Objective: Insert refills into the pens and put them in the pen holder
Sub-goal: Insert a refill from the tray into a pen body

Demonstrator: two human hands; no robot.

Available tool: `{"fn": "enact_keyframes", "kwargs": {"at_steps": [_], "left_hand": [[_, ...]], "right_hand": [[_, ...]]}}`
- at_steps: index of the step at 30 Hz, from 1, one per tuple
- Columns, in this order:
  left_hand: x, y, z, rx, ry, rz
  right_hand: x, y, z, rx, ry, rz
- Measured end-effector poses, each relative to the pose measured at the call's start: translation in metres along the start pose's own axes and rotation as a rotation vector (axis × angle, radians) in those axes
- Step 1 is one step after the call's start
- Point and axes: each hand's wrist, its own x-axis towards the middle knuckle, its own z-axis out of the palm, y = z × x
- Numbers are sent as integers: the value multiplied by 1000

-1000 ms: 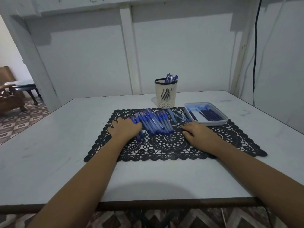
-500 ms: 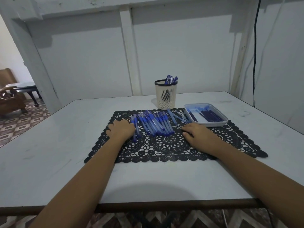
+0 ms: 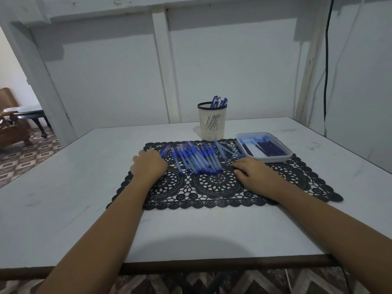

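Note:
A pile of blue pens (image 3: 198, 159) lies on the black lace mat (image 3: 214, 188). My left hand (image 3: 148, 164) sits just left of the pile, fingers curled round one blue pen (image 3: 165, 150) whose end sticks out past the knuckles. My right hand (image 3: 255, 175) rests on the mat to the right of the pile. Its relaxed fingertips lie beside a few thin loose refills (image 3: 228, 151). Behind the mat stands the cream mesh pen holder (image 3: 212, 124) with a few pens in it. The white tray (image 3: 275, 159) at the right holds dark refills (image 3: 269, 148).
The grey table (image 3: 63, 198) runs wide on both sides of the mat, with its front edge near me. White wall panels close the back and the right side, and a black cable (image 3: 326, 71) hangs at the right. Wooden furniture (image 3: 12, 128) stands beyond the left edge.
My left hand has drawn back to the left, out of the pen pile, taking one pen with it. My right hand has stayed where it was.

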Motion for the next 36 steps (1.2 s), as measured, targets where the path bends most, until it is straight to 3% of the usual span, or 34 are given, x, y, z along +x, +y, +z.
{"fn": "enact_keyframes", "kwargs": {"at_steps": [3,6,10,13,17,22,27,32,36], "left_hand": [[-3,0,-3,-79,143,52],[-9,6,-3,-147,248,281],[-22,21,4,-159,218,675],[-31,28,11,-119,188,847],[-41,35,15,-130,176,953],[-47,37,16,-117,136,1046],[-48,39,18,-90,137,1098],[-48,41,16,-63,239,1169],[-49,44,14,-87,236,1193]], "right_hand": [[-1,1,1,13,29,2],[-3,1,1,53,141,-11],[-6,-9,-5,78,392,-96],[-7,-17,-5,-91,507,-208],[-5,-21,1,-308,433,-286],[-4,-19,1,-353,385,-277],[-4,-18,1,-330,294,-268],[-6,-18,-8,-135,137,-221],[-5,-14,-11,-156,148,-204]]}}
